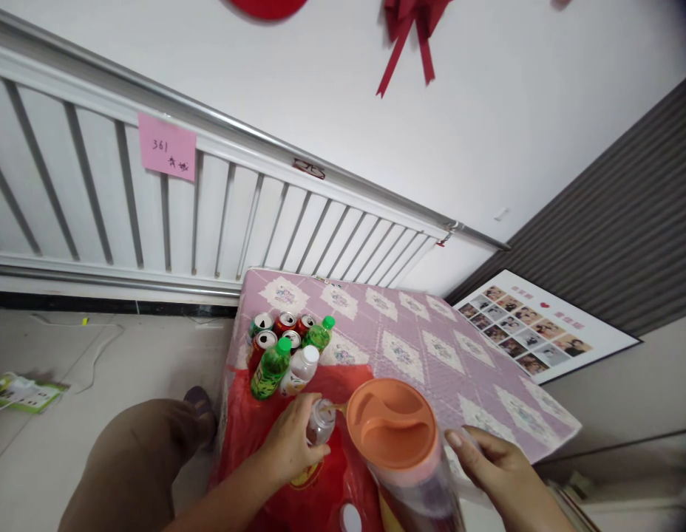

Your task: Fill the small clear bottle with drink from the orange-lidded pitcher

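Observation:
My left hand [290, 443] is wrapped around a small clear open bottle [321, 423] standing on a red plastic bag [299, 414]. My right hand [501, 473] holds the handle side of a clear pitcher with an orange lid [392, 423], tilted toward the bottle; a thin stream runs from its spout into the bottle's mouth. Just beyond the bottle stand two green bottles [270, 368], a white-capped bottle [301, 369] and several drink cans [276, 329].
The low table wears a pink patterned cloth [432, 347]. A white radiator [154, 214] with a pink note [166, 146] runs along the wall behind. A framed photo collage [542, 325] leans at the right. My knee [137, 458] is left of the table.

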Demonstrator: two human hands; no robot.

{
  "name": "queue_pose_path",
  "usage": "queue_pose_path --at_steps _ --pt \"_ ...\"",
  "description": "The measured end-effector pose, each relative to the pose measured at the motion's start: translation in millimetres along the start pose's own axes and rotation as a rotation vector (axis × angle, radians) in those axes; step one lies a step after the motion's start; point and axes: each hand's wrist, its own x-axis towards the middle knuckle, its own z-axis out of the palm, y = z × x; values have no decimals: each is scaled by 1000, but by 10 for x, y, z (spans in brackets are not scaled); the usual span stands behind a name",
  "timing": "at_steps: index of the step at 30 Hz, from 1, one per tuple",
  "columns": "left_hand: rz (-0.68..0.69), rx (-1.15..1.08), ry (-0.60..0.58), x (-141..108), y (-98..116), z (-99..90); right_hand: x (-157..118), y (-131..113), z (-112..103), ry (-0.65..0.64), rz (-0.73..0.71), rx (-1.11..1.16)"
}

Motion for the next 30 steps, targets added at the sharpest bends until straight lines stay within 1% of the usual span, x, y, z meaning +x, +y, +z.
queue_pose_path --at_steps 10,18,30 --pt "6 -11 16 -2 -13 19 3 49 -7 -23 -15 23" --pt "0 -8 5 -1 -17 12 -2 43 -13 -7 -7 12" --pt "-7 -14 4 1 -17 12 -2 75 -25 -39 -2 4"
